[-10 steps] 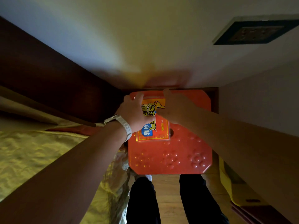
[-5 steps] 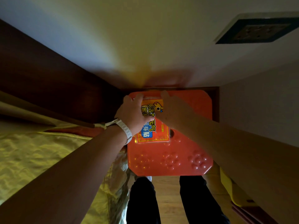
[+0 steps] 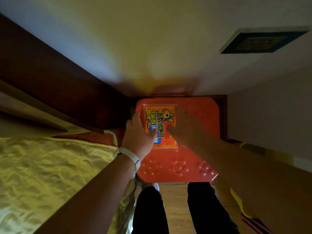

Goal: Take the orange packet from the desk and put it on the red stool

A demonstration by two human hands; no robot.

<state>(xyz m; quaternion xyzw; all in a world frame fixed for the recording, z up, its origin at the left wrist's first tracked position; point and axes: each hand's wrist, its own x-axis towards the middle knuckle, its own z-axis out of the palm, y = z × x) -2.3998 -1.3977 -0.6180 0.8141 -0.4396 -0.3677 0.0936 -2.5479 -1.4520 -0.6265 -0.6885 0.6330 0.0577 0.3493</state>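
The orange packet (image 3: 160,119), printed with yellow art and a cartoon animal, lies flat on the far left part of the red stool (image 3: 177,166). My left hand (image 3: 138,132), with a white watch on its wrist, is at the packet's left edge, its thumb resting on the lower left corner. My right hand (image 3: 182,127) is at the packet's right edge, thumb on its face and fingers along the side. Both hands touch the packet and cover its lower part.
A bed with a yellow cover (image 3: 50,166) runs along the left, against a dark wooden headboard (image 3: 59,81). A pale wall (image 3: 270,124) stands close on the right. My legs in dark trousers (image 3: 152,210) stand on wooden floor just before the stool.
Both hands have slid back toward me along the packet, so its upper half now shows. The packet lies flatter and a little farther back on the stool.
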